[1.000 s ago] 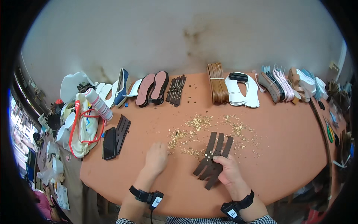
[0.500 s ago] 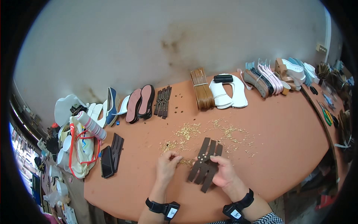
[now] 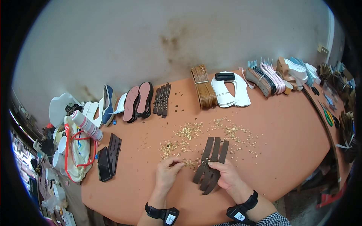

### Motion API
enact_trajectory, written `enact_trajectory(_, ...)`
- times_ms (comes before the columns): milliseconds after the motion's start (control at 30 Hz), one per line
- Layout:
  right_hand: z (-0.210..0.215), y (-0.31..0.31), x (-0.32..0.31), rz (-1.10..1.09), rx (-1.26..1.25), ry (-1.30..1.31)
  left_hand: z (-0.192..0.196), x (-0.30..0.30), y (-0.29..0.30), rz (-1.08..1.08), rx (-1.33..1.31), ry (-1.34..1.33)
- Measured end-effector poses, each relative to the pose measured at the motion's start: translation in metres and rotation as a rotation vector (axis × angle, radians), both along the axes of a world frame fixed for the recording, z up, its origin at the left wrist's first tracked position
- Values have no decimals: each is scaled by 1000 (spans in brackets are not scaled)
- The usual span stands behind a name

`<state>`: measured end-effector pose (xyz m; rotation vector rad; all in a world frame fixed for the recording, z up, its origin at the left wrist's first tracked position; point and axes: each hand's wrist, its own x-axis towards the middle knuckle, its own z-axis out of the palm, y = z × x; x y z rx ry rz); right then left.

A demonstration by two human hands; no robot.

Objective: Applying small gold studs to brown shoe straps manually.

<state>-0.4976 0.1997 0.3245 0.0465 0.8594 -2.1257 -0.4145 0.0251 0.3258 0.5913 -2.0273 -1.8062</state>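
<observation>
Orange table point(image 3: 286, 128): right hand point(image 3: 225, 174) presses brown straps point(image 3: 210, 162), perhaps studded

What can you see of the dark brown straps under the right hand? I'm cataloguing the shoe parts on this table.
The dark brown straps are a few flat bands, leather by the look, lying fanned out on the orange table. Small gold studs dot them near the middle. The right hand presses on their lower half; the left hand pinches just beside them. Loose gold studs are scattered around the upper ends.

Dark brown straps point(image 3: 211, 160), seemingly gold studs point(image 3: 188, 132), orange table point(image 3: 286, 128), white soles point(image 3: 230, 92).
</observation>
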Motion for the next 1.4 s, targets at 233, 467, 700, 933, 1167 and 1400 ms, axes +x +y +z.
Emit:
enact_trajectory(233,2,-3,2,-21,-22,18,0,2,14,-52,29,158)
enact_trajectory(467,-13,-2,0,24,-169,-127,-4,3,19,-142,98,281)
enact_trajectory(700,1,-4,5,26,-46,5,0,3,32,-142,233,296)
enact_trajectory(933,-1,-6,14,-6,19,158,1,2,32,-108,-205,327)
enact_trajectory(1167,-2,-5,21,45,5,269,4,3,32,-95,-344,361)
enact_trajectory(1400,8,0,22,106,-14,247,6,6,34,-97,-281,370)
